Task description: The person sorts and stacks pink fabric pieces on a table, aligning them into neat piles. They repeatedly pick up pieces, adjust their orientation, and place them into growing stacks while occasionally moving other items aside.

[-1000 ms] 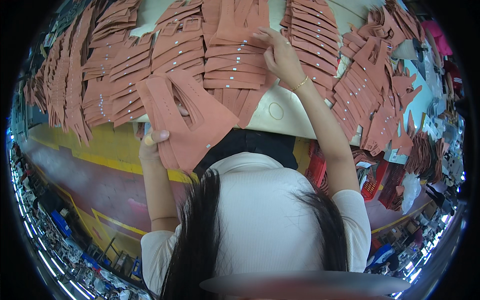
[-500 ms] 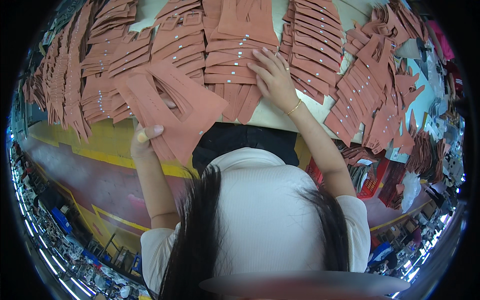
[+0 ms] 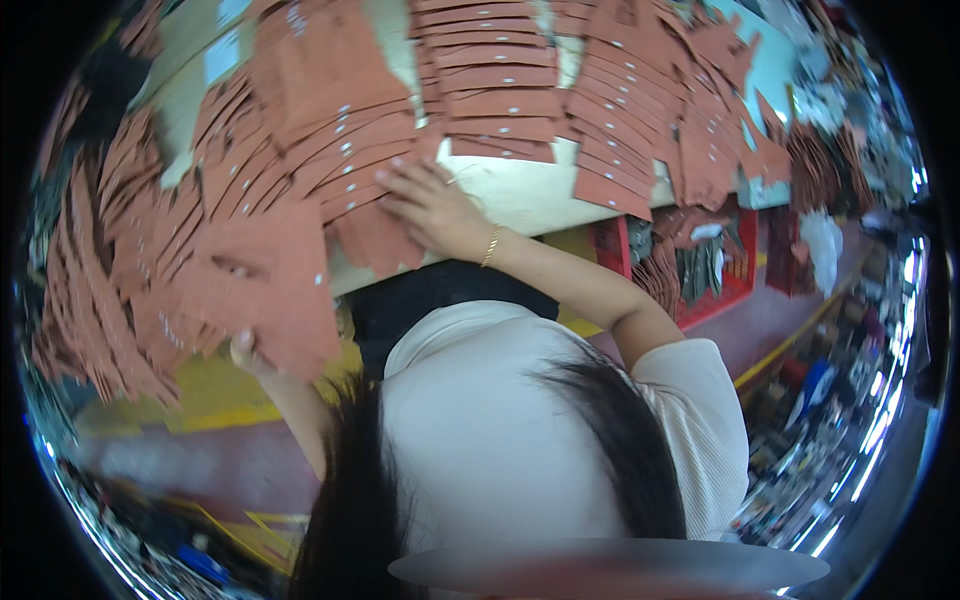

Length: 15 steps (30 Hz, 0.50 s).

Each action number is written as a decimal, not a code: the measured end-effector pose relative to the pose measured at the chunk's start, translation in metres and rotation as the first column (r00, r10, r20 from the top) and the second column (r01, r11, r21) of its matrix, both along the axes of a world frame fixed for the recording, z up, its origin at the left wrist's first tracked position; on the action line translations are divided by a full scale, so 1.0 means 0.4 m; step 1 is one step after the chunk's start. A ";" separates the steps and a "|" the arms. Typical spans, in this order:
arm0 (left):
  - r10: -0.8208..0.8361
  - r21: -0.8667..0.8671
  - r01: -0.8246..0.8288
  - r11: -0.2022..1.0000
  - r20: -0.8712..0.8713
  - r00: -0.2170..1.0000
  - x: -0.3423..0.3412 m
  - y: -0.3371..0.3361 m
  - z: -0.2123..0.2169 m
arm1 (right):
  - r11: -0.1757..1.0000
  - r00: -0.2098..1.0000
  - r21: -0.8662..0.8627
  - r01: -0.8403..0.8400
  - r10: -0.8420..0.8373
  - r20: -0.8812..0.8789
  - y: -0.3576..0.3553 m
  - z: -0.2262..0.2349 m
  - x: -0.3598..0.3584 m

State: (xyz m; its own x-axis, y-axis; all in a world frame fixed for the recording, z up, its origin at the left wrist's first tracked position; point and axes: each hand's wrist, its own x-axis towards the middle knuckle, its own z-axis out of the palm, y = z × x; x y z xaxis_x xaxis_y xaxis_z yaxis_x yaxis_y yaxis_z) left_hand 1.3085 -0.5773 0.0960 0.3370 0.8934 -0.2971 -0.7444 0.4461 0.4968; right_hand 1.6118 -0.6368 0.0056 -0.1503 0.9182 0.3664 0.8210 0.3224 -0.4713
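Near the table's front edge on the left, my left hand (image 3: 256, 356) grips a bundle of flat terracotta-coloured leather-like pieces (image 3: 290, 275), its thumb at the lower edge and its other fingers mostly hidden beneath. The top piece has a slot and a small white label. My right hand (image 3: 436, 210) lies with fingers apart on the near end of an overlapping row of the same pieces (image 3: 345, 165), by their small white labels. A thin bracelet is on that wrist. Motion blurs parts of the picture.
More overlapping rows of labelled pieces (image 3: 505, 85) cover the pale table (image 3: 510, 190), with further piles (image 3: 620, 120) to the right. Beneath the right side stands a red crate (image 3: 742, 265) of cut pieces. A white plastic bag (image 3: 822, 255) hangs beside it.
My view has turned, shifting the table in the picture. My right hand has moved left onto another row's near end. My left hand still holds its bundle, now over the left rows.
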 end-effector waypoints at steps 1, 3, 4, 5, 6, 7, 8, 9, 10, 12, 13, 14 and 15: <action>-0.055 0.021 0.053 0.998 0.063 0.997 0.015 0.004 0.003 | 1.000 1.000 -0.012 0.012 -0.012 -0.005 -0.008 -0.004 -0.005; -0.145 0.056 0.139 0.989 0.111 0.983 0.041 0.011 0.012 | 0.999 1.000 -0.032 0.031 -0.031 -0.001 -0.020 -0.011 -0.016; -0.182 0.070 0.174 0.982 0.128 0.975 0.054 0.012 0.017 | 0.998 0.999 -0.041 0.039 -0.039 0.011 -0.024 -0.014 -0.019; -0.211 0.082 0.202 0.976 0.135 0.968 0.065 0.014 0.020 | 0.998 0.999 -0.056 0.041 -0.040 0.012 -0.027 -0.016 -0.023; -0.237 0.090 0.226 0.970 0.140 0.961 0.076 0.014 0.024 | 0.998 0.999 -0.039 0.049 -0.048 0.021 -0.028 -0.020 -0.025; -0.259 0.096 0.247 0.964 0.138 0.956 0.085 0.017 0.028 | 0.998 0.998 -0.026 0.051 -0.050 0.024 -0.027 -0.023 -0.026; -0.276 0.102 0.264 0.959 0.138 0.951 0.093 0.018 0.031 | 0.998 0.998 -0.030 0.049 -0.048 0.036 -0.026 -0.026 -0.026; -0.290 0.106 0.277 0.955 0.135 0.947 0.098 0.020 0.034 | 0.998 0.996 -0.013 0.055 -0.054 0.067 -0.028 -0.028 -0.026; -0.301 0.106 0.289 0.952 0.129 0.945 0.103 0.022 0.035 | 0.998 0.997 0.001 0.058 -0.058 0.054 -0.028 -0.031 -0.025; -0.316 0.087 0.307 0.948 0.114 0.942 0.105 0.028 0.036 | 0.998 0.998 0.011 0.061 -0.061 0.034 -0.027 -0.034 -0.026; -0.328 0.073 0.322 0.944 0.102 0.939 0.105 0.032 0.036 | 0.998 0.997 0.026 0.063 -0.064 0.039 -0.027 -0.036 -0.026; -0.339 0.057 0.335 0.940 0.091 0.936 0.106 0.036 0.033 | 0.997 0.997 0.040 0.064 -0.066 0.044 -0.027 -0.037 -0.027; -0.360 0.069 0.354 0.933 0.105 0.927 0.107 0.039 0.029 | 0.996 0.997 0.053 0.065 -0.067 0.049 -0.026 -0.038 -0.027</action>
